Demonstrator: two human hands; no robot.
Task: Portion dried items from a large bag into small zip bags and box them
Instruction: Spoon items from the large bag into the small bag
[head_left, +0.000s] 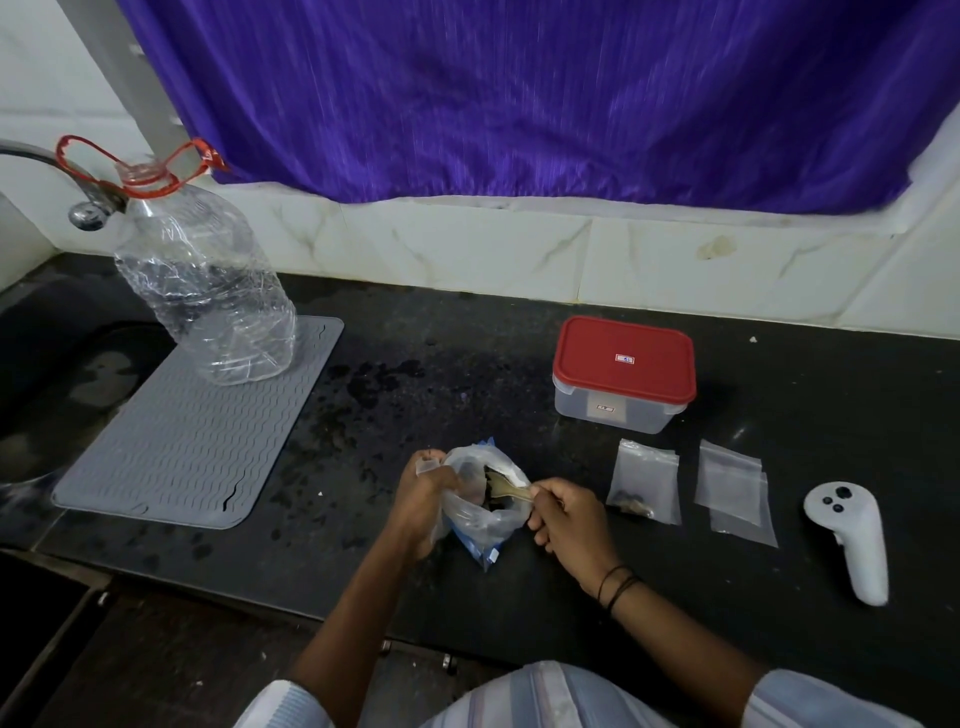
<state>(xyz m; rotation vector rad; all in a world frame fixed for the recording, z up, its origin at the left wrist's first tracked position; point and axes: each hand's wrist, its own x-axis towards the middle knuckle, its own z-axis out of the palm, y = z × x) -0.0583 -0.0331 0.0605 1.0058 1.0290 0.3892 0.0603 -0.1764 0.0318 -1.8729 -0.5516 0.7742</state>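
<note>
Tap (78, 187): I see it at the far left edge, its spout ending beside the neck of the bottle.
Bottle (208, 291): large, clear, crumpled plastic with a red ring and handle at the neck; it stands upright on the back corner of the mat.
Mat (171, 447): grey and ribbed, lying flat on the dark counter (727, 571) just beside the sink.
Left hand (423, 499): I see it curled closed on the left rim of the large bag, holding the mouth open.
Large bag (480, 519): clear plastic with blue print, standing on the counter between my two hands; dark dried pieces show inside.
Spoon (511, 488): pale, its bowl end reaching into the bag's mouth.
Right hand (563, 519): fingers closed round the spoon's handle; dark bands sit on the wrist.
Filled zip bag (647, 483): small and clear, lying flat just right of my right hand, with a few dark pieces at its lower end.
Box (623, 374): clear tub with a red lid on, behind the zip bags, nearer the tiled wall.
Empty zip bags (737, 493): overlapping, flat, just beside the filled one.
Controller (847, 540): white, lying at the far right, apart from the bags.
Curtain (519, 93): purple, hanging across the back above the tiles.
</note>
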